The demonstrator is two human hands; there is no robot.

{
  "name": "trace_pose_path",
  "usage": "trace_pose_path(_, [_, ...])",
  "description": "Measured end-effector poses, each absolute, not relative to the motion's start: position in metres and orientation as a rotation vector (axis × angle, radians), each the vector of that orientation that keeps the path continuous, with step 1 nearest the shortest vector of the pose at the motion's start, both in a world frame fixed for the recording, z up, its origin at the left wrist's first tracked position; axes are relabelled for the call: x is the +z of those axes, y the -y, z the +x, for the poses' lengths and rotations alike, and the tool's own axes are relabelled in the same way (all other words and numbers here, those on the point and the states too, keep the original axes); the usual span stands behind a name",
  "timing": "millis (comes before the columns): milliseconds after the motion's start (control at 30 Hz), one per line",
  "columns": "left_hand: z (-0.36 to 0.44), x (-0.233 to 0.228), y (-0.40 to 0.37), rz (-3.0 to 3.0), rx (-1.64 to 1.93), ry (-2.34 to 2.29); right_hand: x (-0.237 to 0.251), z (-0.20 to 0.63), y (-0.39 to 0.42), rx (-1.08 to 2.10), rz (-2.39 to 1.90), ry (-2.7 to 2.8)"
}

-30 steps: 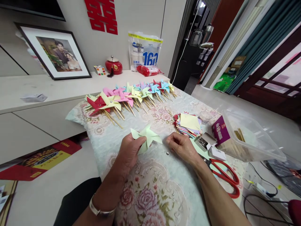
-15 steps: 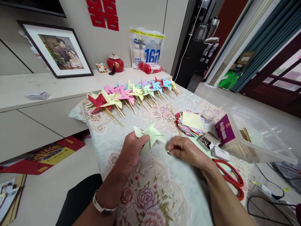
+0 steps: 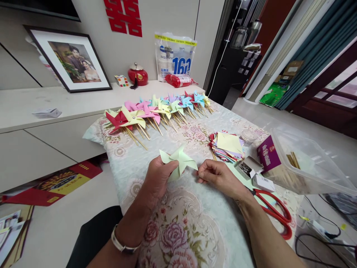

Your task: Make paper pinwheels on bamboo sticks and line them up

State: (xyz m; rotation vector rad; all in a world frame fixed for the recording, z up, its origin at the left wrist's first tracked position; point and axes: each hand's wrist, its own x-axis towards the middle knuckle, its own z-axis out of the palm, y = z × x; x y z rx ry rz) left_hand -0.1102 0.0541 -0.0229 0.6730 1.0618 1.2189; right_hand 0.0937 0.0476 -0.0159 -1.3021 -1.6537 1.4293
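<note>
Now the left hand (image 3: 158,176) pinches a green pinwheel (image 3: 182,160), blades folded, between the table's side edges; the right hand's (image 3: 219,178) fingers press together, contents hidden. Finished pinwheels (image 3: 162,109) line the far edge; paper squares (image 3: 230,142) remain near the right.

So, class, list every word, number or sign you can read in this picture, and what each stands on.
"160": the clear bag, in large blue figures.
"囍": the red wall sign, its top cropped.
"超惠装": the same clear bag, small; a probable reading.
Too small or blurred: the clear bag's other print, and that on the purple label, red packet and red-yellow box.
</note>
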Motion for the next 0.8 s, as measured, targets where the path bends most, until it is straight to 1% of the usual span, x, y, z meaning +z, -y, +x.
trace_pose_path(67, [-0.11,-0.022,-0.054,0.666,1.223,-1.067,-0.015,0.091,-0.048,1.524,-1.279,1.496])
trace_pose_path(233, [-0.11,-0.023,-0.055,0.664,1.232,-1.086,-0.016,0.09,-0.05,1.604,-1.21,1.301])
trace_pose_path(500, [-0.109,-0.024,-0.055,0.68,1.23,-1.071,-0.016,0.091,-0.051,1.556,-1.135,1.202])
trace_pose_path(633, [-0.106,-0.022,-0.051,0.726,1.255,-1.122,-0.013,0.091,-0.047,1.426,-1.042,1.222])
trace_pose_path(800, [-0.102,-0.023,-0.047,0.817,1.279,-1.168,-0.008,0.083,-0.035,1.038,-0.987,1.497])
